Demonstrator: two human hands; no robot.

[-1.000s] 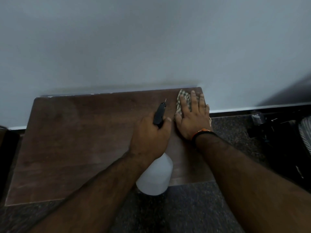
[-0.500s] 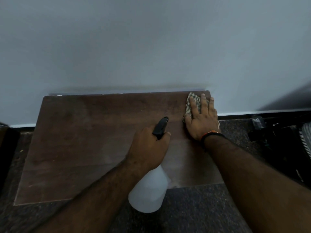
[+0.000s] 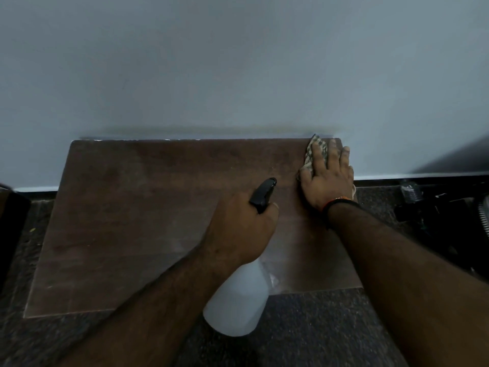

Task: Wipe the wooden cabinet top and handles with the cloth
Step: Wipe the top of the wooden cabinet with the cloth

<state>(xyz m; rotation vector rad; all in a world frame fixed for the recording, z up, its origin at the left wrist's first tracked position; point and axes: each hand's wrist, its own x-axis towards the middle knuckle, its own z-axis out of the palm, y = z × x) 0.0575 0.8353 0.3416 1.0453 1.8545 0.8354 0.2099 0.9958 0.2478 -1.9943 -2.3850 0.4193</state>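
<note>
The brown wooden cabinet top fills the middle of the view, its back edge against a pale wall. A checked cloth lies at the top's far right corner. My right hand presses flat on it with fingers spread, covering most of it. My left hand grips a white spray bottle by its neck; the black nozzle points toward the wall. The bottle hangs over the front edge of the top. No handles are visible.
Dark speckled floor runs below the front edge. Black equipment and cables sit on the floor at the right. A dark object stands at the left edge. A wet sheen shows on the top's right front area.
My right hand has slid the cloth farther back into the right rear corner. My left hand with the bottle stays close to the same spot on the top. The view shifted slightly.
</note>
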